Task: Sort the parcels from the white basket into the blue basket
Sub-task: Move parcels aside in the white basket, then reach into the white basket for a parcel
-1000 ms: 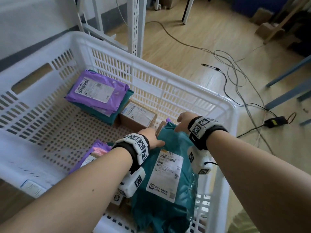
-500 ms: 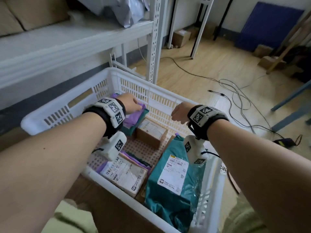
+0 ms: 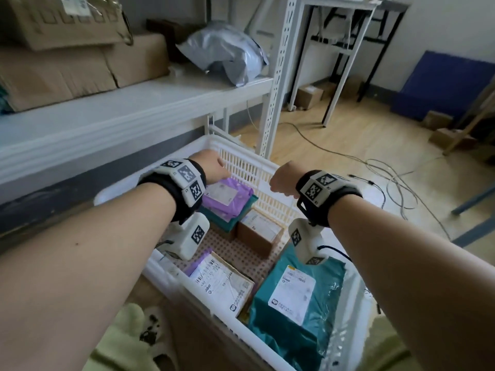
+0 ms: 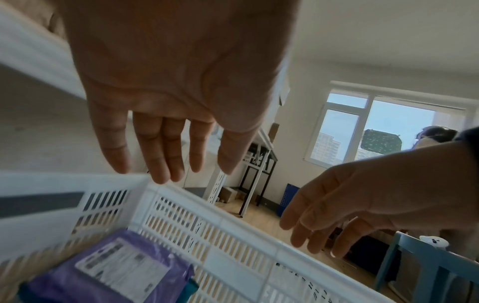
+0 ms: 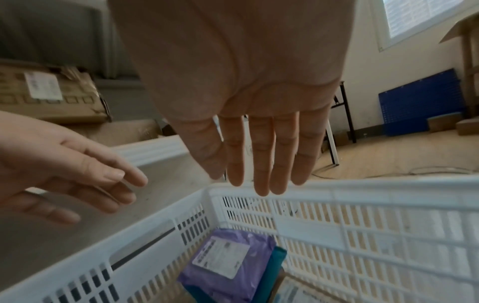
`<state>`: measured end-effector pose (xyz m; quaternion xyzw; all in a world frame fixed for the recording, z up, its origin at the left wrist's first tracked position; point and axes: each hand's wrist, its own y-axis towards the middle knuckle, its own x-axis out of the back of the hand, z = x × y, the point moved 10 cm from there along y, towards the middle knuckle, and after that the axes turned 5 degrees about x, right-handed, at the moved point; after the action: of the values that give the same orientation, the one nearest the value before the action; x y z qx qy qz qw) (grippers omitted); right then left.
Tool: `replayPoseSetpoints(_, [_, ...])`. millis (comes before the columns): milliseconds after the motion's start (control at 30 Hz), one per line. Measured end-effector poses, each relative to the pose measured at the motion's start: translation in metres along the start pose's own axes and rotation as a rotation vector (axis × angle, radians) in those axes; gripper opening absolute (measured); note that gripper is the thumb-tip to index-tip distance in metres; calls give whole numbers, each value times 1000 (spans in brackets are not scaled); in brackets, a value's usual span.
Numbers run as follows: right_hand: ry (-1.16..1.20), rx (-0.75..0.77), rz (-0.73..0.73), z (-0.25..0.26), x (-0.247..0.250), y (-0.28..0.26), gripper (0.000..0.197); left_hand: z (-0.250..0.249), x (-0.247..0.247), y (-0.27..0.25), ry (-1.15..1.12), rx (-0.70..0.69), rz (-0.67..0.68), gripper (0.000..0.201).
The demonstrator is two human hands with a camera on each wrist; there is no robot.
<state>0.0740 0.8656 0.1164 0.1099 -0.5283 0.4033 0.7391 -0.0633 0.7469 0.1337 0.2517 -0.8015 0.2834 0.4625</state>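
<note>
Over the white slatted plastic basket (image 3: 249, 167), both hands hover empty with fingers straight and loosely spread.

Left hand (image 3: 211, 170) hangs at about ten o'clock above a purple plastic mailer (image 3: 227, 199) with a white shipping label, which lies on a teal mailer (image 3: 227, 219) in the far corner; right hand (image 3: 284, 179) is at about one o'clock near the far wall. Beside the purple stack sits a small brown cardboard box (image 3: 258, 232) with a label. At six o'clock lies a flat brown parcel (image 3: 222, 282) with a barcode label, and at four o'clock a large teal plastic parcel (image 3: 294, 306) with a white label; the print is too small to read.
</note>
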Motion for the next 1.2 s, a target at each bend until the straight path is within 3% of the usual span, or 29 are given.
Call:
replayPoseSetpoints(267, [-38, -119, 162, -47, -97, 88, 37, 56, -75, 84, -170, 229, 115, 26])
replayPoseSetpoints(400, [-179, -177, 265, -80, -148, 136, 34, 96, -118, 132, -414, 487, 114, 54])
replayPoseSetpoints(600, [-125, -226, 271, -110, -213, 177, 54, 158, -200, 177, -748, 788, 91, 99])
replayPoseSetpoints(733, [-175, -199, 206, -115, -231, 186, 84, 174, -235, 190, -815, 770, 83, 95])
replayPoseSetpoints(867, [-174, -258, 262, -127, -232, 186, 106, 204, -267, 210, -908, 779, 28, 126])
replayPoseSetpoints(933, [-178, -277, 290, -133, -231, 183, 102, 215, -281, 215, -914, 816, 54, 134])
replayPoseSetpoints(1033, [-154, -357, 354, -143, -239, 173, 85, 226, -292, 221, -929, 825, 54, 129])
replayPoseSetpoints(1200, [-104, -522, 339, -164, -238, 162, 87, 222, -288, 222, -970, 789, 46, 116])
